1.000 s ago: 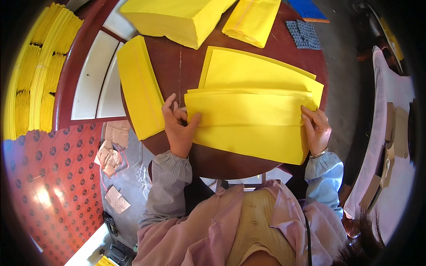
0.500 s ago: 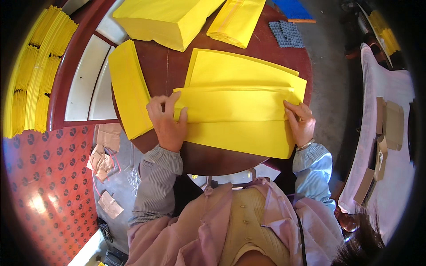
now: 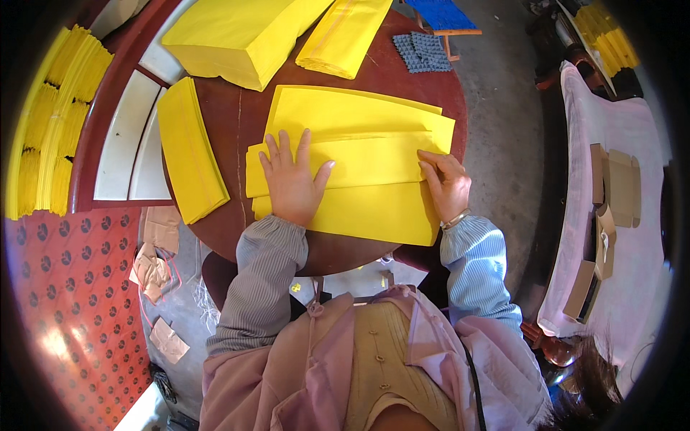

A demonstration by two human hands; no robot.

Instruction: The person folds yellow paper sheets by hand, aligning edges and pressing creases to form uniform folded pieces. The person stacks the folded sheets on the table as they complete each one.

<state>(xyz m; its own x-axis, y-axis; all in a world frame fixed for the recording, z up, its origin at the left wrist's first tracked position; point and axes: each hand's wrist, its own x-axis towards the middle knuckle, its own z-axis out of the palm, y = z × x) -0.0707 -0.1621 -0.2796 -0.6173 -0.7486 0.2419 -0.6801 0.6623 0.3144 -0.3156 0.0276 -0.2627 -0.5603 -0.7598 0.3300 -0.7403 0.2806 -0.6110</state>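
I see my left hand [image 3: 293, 183] pressed flat, fingers spread, on the folded yellow paper sheet [image 3: 345, 161] at the round wooden table's [image 3: 345, 248] near edge, pinning the fold down. My right hand [image 3: 445, 185] rests open on its right end, probably squaring the edges; it grasps nothing.

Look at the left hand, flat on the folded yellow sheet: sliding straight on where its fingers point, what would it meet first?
The left hand would probably first cross the folded sheet's top edge onto the yellow sheets beneath.
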